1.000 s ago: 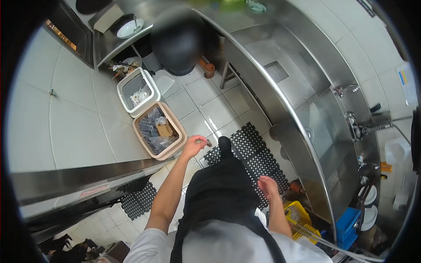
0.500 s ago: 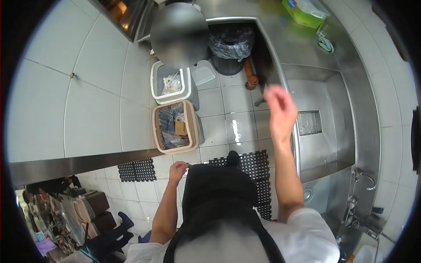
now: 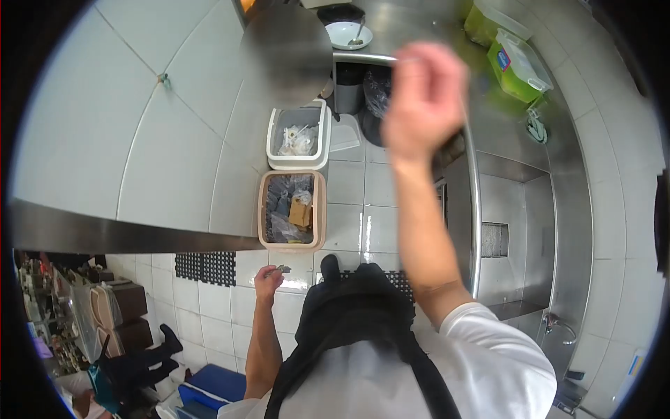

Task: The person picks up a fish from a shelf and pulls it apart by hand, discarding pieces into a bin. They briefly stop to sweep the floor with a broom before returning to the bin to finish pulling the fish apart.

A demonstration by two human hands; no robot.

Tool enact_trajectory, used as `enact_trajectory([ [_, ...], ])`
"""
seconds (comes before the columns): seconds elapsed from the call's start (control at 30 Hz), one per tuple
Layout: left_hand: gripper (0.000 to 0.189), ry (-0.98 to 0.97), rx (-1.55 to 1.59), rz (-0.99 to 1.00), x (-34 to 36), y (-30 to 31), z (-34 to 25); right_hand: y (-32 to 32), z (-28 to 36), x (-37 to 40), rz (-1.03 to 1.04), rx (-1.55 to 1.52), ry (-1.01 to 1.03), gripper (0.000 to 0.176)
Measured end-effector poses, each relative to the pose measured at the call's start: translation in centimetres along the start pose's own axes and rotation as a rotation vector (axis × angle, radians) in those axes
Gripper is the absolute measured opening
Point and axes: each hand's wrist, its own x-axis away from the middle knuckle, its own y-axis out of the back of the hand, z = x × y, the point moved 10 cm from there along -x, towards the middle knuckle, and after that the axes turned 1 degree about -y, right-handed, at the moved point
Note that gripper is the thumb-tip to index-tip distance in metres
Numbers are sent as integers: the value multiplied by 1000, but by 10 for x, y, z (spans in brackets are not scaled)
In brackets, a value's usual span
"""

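Observation:
My left hand (image 3: 267,285) is low at my left side, fingers pinched on a small crumpled grey thing (image 3: 283,269) too small to name. Ahead of it stands a beige-rimmed bin (image 3: 321,216) holding plastic bags and brown cardboard. My right hand (image 3: 424,98) is raised in front of me, its fingers curled together and blurred; what they hold, if anything, does not show. Beyond that hand, on the steel counter (image 3: 405,21), a white bowl (image 3: 340,32) has a spoon (image 3: 357,36) in it.
A white-rimmed bin (image 3: 324,136) stands behind the beige one. At right are a steel sink (image 3: 537,230), a tap (image 3: 558,325), a green tub (image 3: 515,66) and a cloth (image 3: 536,129). Another person's dark-clothed legs (image 3: 143,363) and a blue box (image 3: 216,383) are at lower left.
My right hand has risen and swung left in view, toward the counter. The view has shifted forward, bringing in the bowl. My left hand has moved slightly left, its small grey thing now showing more.

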Motion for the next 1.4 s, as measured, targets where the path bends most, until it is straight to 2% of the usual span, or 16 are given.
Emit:
enact_trajectory([
  [0.07, 27, -2, 7, 42, -22, -8, 0, -54, -72, 87, 290, 186, 2, 25],
  [0.1, 26, 7, 5, 71, -26, -10, 4, -67, -163, 192, 630, 289, -796, 56],
  [0.13, 25, 19, -24, 114, -33, -18, 1, -60, -222, 330, 1327, 683, -607, 76],
  [0.2, 28, 13, -113, 126, -47, -31, -12, 15, -186, 385, 1350, 555, -912, 84],
  [0.27, 27, 20, -103, 180, -53, -52, -26, 106, -162, 449, 1411, 778, -766, 46],
  [0.3, 27, 33, -90, 200, -55, -57, -27, 155, -139, 491, 1856, 885, -776, 31],
  [0.37, 26, 56, -162, 307, -59, -80, -23, 297, -100, 548, 1741, 766, -1195, 49],
  [0.43, 25, 70, -235, 443, -66, -108, -16, 428, -45, 536, 1064, 749, -1878, 50],
  [0.6, 23, 228, -519, 667, -55, -170, 21, 694, 133, 675, 1242, 1473, -1820, 42],
  [0.7, 20, 208, -702, 839, -48, -197, 48, 678, 234, 759, 1392, 1081, -2038, 24],
  [0.77, 20, 183, -781, 877, -46, -209, 58, 610, 294, 746, -311, 1052, -2538, 54],
  [0.83, 21, 150, -856, 865, -41, -214, 63, 529, 301, 795, -662, 514, -2706, 48],
  [0.97, 22, 101, -1006, 974, -31, -212, 84, 468, 226, 860, -512, -47, -1855, 39],
  [1.03, 23, 24, -1037, 966, -20, -211, 88, 454, 308, 827, -1000, -296, -2332, 48],
  [1.17, 19, -23, -1212, 1050, 10, -202, 120, 518, 402, 824, -839, 377, -2274, 63],
  [1.4, 15, -30, -1466, 1247, 68, -206, 180, 437, 570, 931, -1366, 399, -2110, 56],
])
